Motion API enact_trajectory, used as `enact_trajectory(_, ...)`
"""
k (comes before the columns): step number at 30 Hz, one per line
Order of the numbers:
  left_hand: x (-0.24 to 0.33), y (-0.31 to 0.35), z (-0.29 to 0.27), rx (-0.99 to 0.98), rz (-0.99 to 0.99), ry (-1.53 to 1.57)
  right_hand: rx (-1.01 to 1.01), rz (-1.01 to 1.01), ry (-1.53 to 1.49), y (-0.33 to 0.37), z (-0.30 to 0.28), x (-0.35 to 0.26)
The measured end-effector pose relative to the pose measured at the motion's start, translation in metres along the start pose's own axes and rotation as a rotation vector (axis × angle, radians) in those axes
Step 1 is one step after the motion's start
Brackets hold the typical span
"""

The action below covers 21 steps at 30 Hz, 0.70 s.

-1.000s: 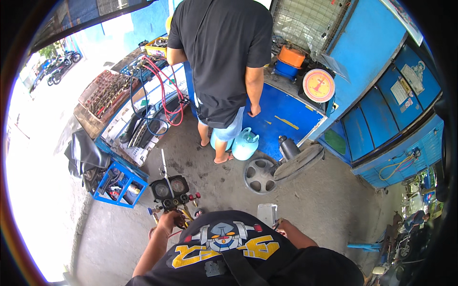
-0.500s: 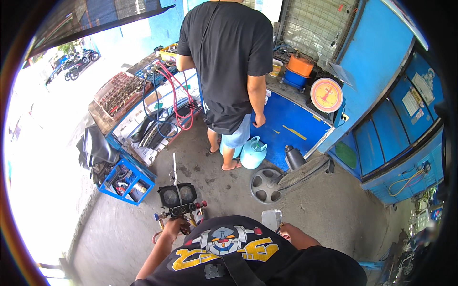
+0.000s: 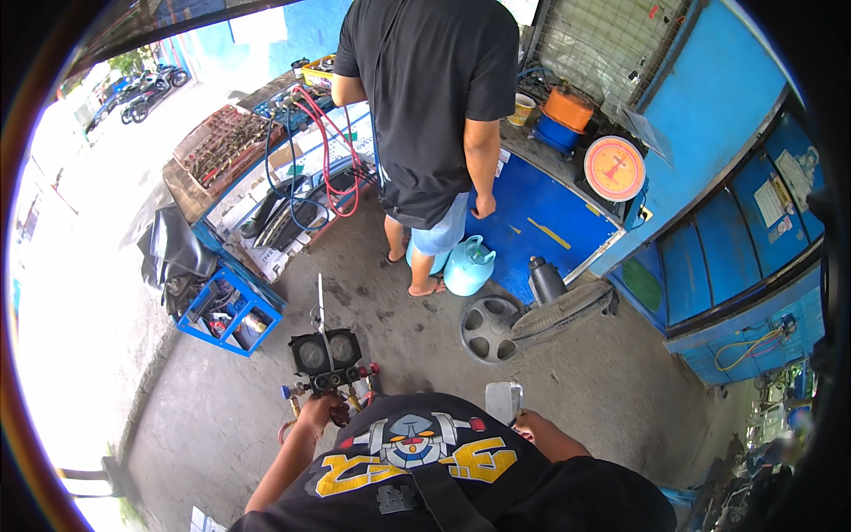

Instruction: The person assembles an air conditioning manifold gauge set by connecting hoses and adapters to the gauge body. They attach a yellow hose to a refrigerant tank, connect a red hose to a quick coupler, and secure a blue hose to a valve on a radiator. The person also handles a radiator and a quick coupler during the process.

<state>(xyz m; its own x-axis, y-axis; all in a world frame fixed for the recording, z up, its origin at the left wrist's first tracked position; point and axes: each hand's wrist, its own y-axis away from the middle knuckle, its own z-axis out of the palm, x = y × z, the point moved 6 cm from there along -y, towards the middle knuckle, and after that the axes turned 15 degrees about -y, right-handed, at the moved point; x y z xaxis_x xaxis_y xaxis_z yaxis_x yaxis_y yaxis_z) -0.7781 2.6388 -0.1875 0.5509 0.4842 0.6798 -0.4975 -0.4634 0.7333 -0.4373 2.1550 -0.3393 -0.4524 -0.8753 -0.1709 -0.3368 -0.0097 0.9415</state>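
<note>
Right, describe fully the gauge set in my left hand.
The gauge set has two round dials, faces toward the camera, in a black, rubbery-looking surround above a dark bar. A blue knob sits at left, a red knob at right; brass-coloured fittings show below. A pale strip runs up between the dials. The left hand grips the set from below.

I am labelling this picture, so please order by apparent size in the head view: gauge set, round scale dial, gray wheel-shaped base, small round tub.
1. Gauge set
2. Round scale dial and gray wheel-shaped base: too alike to rank
3. Small round tub
</note>
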Motion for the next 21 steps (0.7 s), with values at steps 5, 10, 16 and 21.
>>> enact_trajectory(5, 0.003, -0.003, 0.008, -0.021, 0.012, -0.068, -0.019, -0.018, -0.051, -0.013, 0.008, 0.011)
enact_trajectory(10, 0.005, -0.007, 0.011, -0.032, 0.011, -0.068, -0.092, -0.069, -0.118, -0.048, 0.019, 0.031)
enact_trajectory(16, 0.004, -0.006, 0.011, -0.035, 0.036, -0.099, -0.089, -0.075, -0.145, -0.070, 0.021, 0.053)
enact_trajectory(21, 0.001, -0.001, 0.009, -0.018, 0.015, -0.041, -0.067, 0.004, -0.132, -0.073, 0.015, 0.062)
